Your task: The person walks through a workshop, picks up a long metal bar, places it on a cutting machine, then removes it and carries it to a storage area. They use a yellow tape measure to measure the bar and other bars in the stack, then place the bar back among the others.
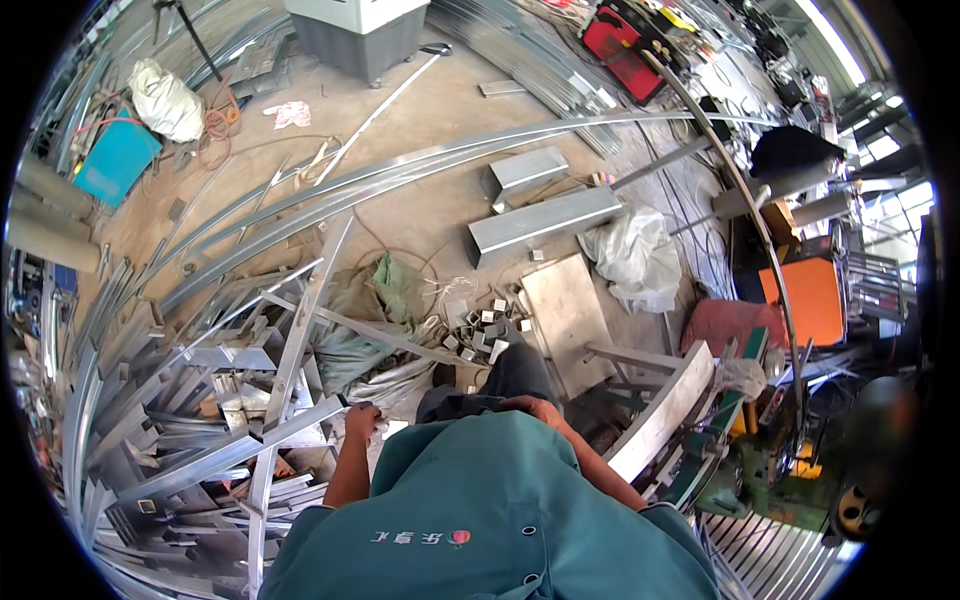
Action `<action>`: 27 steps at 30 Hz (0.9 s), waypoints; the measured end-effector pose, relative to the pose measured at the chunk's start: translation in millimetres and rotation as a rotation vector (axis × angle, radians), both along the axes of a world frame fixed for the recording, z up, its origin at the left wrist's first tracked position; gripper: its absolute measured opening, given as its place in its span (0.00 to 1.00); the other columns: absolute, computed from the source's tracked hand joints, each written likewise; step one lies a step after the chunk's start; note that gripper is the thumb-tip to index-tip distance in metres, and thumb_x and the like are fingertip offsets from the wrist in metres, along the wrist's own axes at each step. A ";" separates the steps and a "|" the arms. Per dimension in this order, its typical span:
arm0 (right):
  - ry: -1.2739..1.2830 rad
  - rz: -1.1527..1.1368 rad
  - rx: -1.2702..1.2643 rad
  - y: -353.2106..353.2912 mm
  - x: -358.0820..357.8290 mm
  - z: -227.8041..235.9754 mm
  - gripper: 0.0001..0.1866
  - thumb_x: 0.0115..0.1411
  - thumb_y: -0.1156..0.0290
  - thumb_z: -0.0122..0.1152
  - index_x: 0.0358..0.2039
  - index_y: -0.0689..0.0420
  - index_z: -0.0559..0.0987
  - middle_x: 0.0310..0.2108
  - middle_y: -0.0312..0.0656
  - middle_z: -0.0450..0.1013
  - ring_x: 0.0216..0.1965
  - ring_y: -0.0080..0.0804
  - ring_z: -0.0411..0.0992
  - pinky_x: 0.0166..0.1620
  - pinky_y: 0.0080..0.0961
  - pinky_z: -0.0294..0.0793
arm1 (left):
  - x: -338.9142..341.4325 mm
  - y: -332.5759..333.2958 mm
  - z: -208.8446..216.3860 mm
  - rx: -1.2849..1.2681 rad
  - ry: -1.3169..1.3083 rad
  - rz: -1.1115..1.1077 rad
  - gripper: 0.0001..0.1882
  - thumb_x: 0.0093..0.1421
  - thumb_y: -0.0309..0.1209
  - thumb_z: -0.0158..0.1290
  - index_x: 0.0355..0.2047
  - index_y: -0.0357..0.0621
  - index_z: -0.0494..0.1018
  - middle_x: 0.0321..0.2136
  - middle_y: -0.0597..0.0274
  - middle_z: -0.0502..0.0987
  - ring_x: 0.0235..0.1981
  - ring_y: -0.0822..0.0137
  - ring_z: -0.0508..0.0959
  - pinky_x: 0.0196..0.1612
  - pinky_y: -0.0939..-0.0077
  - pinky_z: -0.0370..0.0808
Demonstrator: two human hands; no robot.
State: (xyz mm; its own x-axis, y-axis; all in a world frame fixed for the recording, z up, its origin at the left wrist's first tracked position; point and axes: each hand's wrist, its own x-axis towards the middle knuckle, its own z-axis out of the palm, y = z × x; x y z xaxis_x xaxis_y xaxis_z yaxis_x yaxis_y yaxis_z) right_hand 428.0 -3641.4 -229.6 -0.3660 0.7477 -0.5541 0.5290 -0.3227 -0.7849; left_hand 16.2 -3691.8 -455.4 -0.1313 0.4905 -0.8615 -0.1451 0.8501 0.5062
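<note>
My left hand (364, 418) hangs low beside my left leg, its fingers curled; what they hold, if anything, is too small to make out. Close by it lies the end of a square metal tube (215, 462), part of a heap of offcuts. My right hand (532, 406) lies against my dark trousers (518, 374) at the upper leg, with its fingers stretched out. Ahead of my legs, several short square tube pieces (490, 328) are piled on the floor. A flat pale board (570, 318) lies to their right.
Long bent metal strips (400, 165) cross the floor ahead. Two box-shaped metal profiles (545, 225) lie beyond the board, near clear plastic sheeting (635, 255). At right stand a green machine (720, 440) and an orange panel (808, 302). A grey-and-white bin (355, 40) stands far ahead.
</note>
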 end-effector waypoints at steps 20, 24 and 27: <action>-0.012 1.263 -0.519 412.0 -21.8 -94.8 0.28 0.61 0.58 0.60 0.58 0.58 0.74 0.55 0.52 0.73 0.58 0.44 0.71 0.62 0.35 0.65 | 212.9 31.2 68.7 -0.469 0.257 0.802 0.08 0.51 0.27 0.54 0.32 0.39 0.77 0.20 0.61 0.75 0.15 0.71 0.72 0.14 0.76 0.64; -0.093 1.224 -0.381 485.9 -29.7 -84.8 0.29 0.59 0.57 0.60 0.58 0.58 0.74 0.54 0.53 0.74 0.57 0.46 0.71 0.61 0.37 0.66 | 247.0 67.3 64.6 -0.469 0.153 0.864 0.09 0.50 0.29 0.54 0.31 0.39 0.77 0.23 0.60 0.79 0.17 0.68 0.76 0.16 0.75 0.67; -0.224 1.229 -0.088 532.5 -18.0 -101.9 0.28 0.58 0.57 0.61 0.56 0.59 0.75 0.51 0.52 0.76 0.53 0.45 0.75 0.58 0.37 0.71 | 233.6 133.7 86.3 -0.425 0.150 1.004 0.17 0.51 0.30 0.54 0.41 0.37 0.78 0.24 0.59 0.80 0.20 0.68 0.78 0.20 0.74 0.71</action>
